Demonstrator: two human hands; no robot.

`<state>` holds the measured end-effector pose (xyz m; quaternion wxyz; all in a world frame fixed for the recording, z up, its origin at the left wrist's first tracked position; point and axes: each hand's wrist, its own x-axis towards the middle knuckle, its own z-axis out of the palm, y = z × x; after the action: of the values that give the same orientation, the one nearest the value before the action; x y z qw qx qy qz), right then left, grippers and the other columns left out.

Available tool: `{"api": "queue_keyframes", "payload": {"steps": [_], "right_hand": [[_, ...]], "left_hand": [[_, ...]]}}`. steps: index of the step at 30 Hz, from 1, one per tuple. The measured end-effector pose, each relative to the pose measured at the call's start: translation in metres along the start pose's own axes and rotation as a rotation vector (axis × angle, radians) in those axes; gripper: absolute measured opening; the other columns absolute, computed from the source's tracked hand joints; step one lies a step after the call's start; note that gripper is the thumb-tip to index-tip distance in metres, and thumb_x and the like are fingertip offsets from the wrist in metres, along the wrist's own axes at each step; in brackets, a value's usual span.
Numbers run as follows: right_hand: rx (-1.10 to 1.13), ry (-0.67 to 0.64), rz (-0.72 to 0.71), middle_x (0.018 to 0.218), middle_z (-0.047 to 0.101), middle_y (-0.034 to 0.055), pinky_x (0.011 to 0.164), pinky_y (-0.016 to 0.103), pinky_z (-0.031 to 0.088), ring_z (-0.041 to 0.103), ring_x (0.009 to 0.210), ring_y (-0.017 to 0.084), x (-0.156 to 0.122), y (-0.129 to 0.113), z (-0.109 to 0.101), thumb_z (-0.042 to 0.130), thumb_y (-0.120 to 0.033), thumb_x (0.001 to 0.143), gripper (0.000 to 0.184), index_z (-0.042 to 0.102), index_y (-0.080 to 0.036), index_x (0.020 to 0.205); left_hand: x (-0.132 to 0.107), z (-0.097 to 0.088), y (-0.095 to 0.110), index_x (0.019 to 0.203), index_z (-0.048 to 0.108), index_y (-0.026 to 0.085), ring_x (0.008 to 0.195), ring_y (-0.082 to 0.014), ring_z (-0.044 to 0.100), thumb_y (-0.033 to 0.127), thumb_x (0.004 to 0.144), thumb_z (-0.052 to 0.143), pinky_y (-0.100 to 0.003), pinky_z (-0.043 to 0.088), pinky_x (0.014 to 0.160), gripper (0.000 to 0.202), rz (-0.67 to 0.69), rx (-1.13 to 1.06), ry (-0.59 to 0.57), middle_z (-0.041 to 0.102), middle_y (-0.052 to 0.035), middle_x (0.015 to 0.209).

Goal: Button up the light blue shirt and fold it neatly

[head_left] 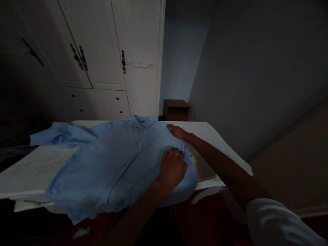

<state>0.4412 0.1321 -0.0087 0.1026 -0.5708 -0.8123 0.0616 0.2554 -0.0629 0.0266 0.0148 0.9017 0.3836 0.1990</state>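
A light blue button-up shirt (102,160) lies front up, spread over a white ironing board (53,160), its collar at the far edge. One sleeve stretches out to the left, and the right side of the fabric is rumpled. My left hand (173,167), with a ring on one finger, is closed on the shirt's right side; its bent fingertips are hidden. Just beyond it, my right hand (177,131) rests on the shoulder near the collar, fingers stretched out to the left over the cloth.
Behind the board stands a white wardrobe (140,41) with dark handles and drawers. A small brown nightstand (176,105) is at the back by the grey wall (256,68). Below the board shows a dark red floor covering (200,218). The room is dim.
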Motion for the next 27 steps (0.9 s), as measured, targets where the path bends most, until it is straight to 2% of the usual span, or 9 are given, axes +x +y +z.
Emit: {"api": "queue_keyframes", "payload": {"steps": [2, 4, 6, 9, 13, 18, 23, 25, 27], "right_hand": [[-0.028, -0.021, 0.021, 0.148, 0.047, 0.0123, 0.117, 0.037, 0.03, 0.038, 0.141, 0.023, 0.003, -0.007, -0.005, 0.04, -0.022, 0.098, 0.041, 0.056, -0.012, 0.134], [-0.053, -0.028, 0.046, 0.146, 0.048, 0.0171, 0.115, 0.044, 0.032, 0.039, 0.14, 0.03, 0.008, -0.02, -0.007, 0.044, -0.032, 0.098, 0.04, 0.06, -0.011, 0.128], [-0.076, -0.002, 0.061, 0.148, 0.044, 0.022, 0.114, 0.049, 0.029, 0.034, 0.141, 0.035, 0.011, -0.037, -0.004, 0.043, -0.045, 0.098, 0.051, 0.058, -0.007, 0.129], [-0.11, 0.06, 0.056, 0.152, 0.035, 0.0257, 0.115, 0.049, 0.025, 0.028, 0.144, 0.035, 0.012, -0.064, 0.008, 0.032, -0.057, 0.099, 0.068, 0.047, -0.003, 0.137], [-0.131, 0.066, 0.071, 0.15, 0.035, 0.0287, 0.115, 0.049, 0.025, 0.029, 0.143, 0.036, 0.009, -0.083, 0.023, 0.022, -0.061, 0.099, 0.077, 0.042, 0.001, 0.14], [-0.122, 0.049, 0.091, 0.15, 0.038, 0.026, 0.115, 0.045, 0.026, 0.032, 0.142, 0.034, 0.007, -0.08, 0.025, 0.024, -0.06, 0.099, 0.073, 0.044, -0.002, 0.139], [-0.156, 0.042, 0.088, 0.151, 0.038, 0.0234, 0.115, 0.045, 0.028, 0.032, 0.143, 0.032, 0.005, -0.081, 0.024, 0.025, -0.057, 0.099, 0.069, 0.042, -0.006, 0.141], [-0.221, 0.039, 0.138, 0.15, 0.039, 0.0245, 0.113, 0.049, 0.03, 0.033, 0.142, 0.033, 0.004, -0.089, 0.02, 0.028, -0.055, 0.098, 0.067, 0.042, -0.006, 0.142], [-0.296, 0.061, 0.179, 0.149, 0.04, 0.0258, 0.113, 0.053, 0.028, 0.032, 0.142, 0.036, 0.005, -0.105, 0.014, 0.036, -0.051, 0.097, 0.064, 0.042, -0.006, 0.142]], "left_hand": [[-0.012, -0.002, -0.009, 0.128, 0.054, 0.006, 0.133, -0.0361, 0.043, 0.047, 0.091, 0.053, -0.055, 0.035, 0.108, 0.055, -0.06, 0.021, 0.005, 0.052, -0.0237, 0.138], [-0.024, 0.001, -0.02, 0.134, 0.049, 0.003, 0.138, -0.0371, 0.037, 0.054, 0.092, 0.049, -0.058, 0.029, 0.112, 0.066, -0.117, 0.051, 0.004, 0.046, -0.0268, 0.143], [-0.035, 0.006, -0.029, 0.136, 0.048, 0.002, 0.139, -0.0371, 0.037, 0.059, 0.092, 0.044, -0.058, 0.028, 0.113, 0.072, -0.142, 0.066, 0.001, 0.045, -0.028, 0.144], [-0.044, 0.013, -0.036, 0.137, 0.047, 0.003, 0.14, -0.0357, 0.036, 0.065, 0.092, 0.037, -0.058, 0.025, 0.114, 0.077, -0.146, 0.063, 0.021, 0.044, -0.0271, 0.145], [-0.046, 0.017, -0.035, 0.139, 0.046, 0.004, 0.141, -0.0344, 0.034, 0.067, 0.092, 0.034, -0.056, 0.023, 0.116, 0.079, -0.156, 0.04, 0.041, 0.043, -0.0256, 0.147], [-0.058, 0.018, -0.023, 0.141, 0.047, 0.009, 0.144, -0.0359, 0.029, 0.066, 0.091, 0.038, -0.061, 0.02, 0.116, 0.076, -0.218, -0.023, 0.072, 0.039, -0.0241, 0.15], [-0.087, 0.001, -0.016, 0.14, 0.049, 0.014, 0.143, -0.0336, 0.032, 0.064, 0.091, 0.04, -0.058, 0.024, 0.116, 0.071, -0.171, -0.154, 0.022, 0.042, -0.0201, 0.149], [-0.097, -0.014, -0.022, 0.131, 0.057, 0.014, 0.139, -0.031, 0.04, 0.063, 0.092, 0.038, -0.052, 0.03, 0.116, 0.065, -0.142, -0.222, 0.003, 0.051, -0.0179, 0.143], [-0.105, -0.03, -0.035, 0.121, 0.064, 0.014, 0.133, -0.0281, 0.048, 0.06, 0.094, 0.039, -0.045, 0.038, 0.112, 0.059, -0.143, -0.274, 0.036, 0.059, -0.0157, 0.135]]}}
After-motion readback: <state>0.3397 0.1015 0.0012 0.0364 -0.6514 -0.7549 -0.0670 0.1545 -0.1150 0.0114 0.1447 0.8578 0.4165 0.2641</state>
